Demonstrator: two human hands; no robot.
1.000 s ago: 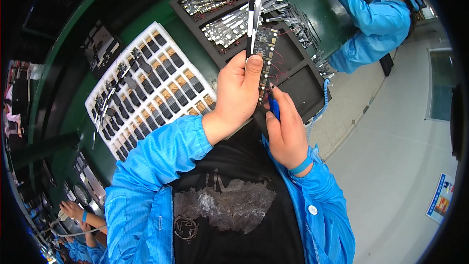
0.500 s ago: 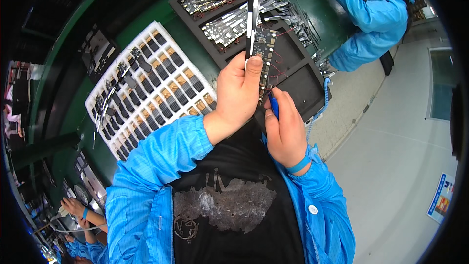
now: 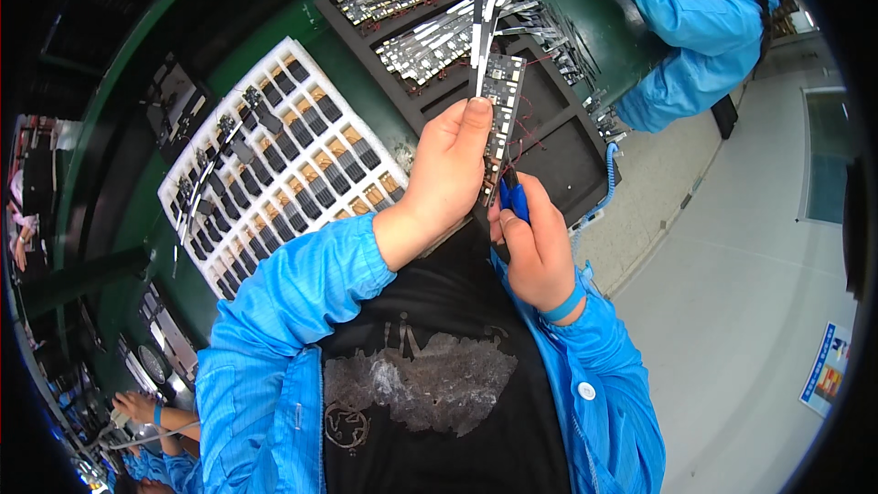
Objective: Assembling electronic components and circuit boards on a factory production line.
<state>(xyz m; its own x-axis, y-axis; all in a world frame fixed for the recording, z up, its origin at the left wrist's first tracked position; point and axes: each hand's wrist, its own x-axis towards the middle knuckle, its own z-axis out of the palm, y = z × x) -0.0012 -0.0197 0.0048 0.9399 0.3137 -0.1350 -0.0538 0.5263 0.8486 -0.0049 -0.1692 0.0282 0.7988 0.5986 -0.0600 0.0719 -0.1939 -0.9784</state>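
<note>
Raised in front of my chest, my left hand [image 3: 441, 165] is closed around a long, narrow black circuit board [image 3: 503, 96] with its thumb on top. Black and white flat strips [image 3: 481, 37] stick out of the same grip, away from me. Thin red wires [image 3: 521, 123] hang off the board's right edge. My right hand [image 3: 541, 252] is closed on blue-handled hand cutters or pliers [image 3: 517, 201]. The tool's dark jaws are close to the board's near right edge, by the wires; whether they grip a wire is too small to tell.
A dark compartmented tray [image 3: 549, 96] holds several similar boards and strips. To the left lies a white foam tray [image 3: 291, 48] with rows of black and tan parts and some boards on top. A blue coiled cord [image 3: 611, 185] runs beside my right hand. Another person's blue sleeve [image 3: 672, 14] is at far right.
The board and strips have come nearer to me and the board has turned in my left hand. My right hand has moved down slightly, and both blue handles now show.
</note>
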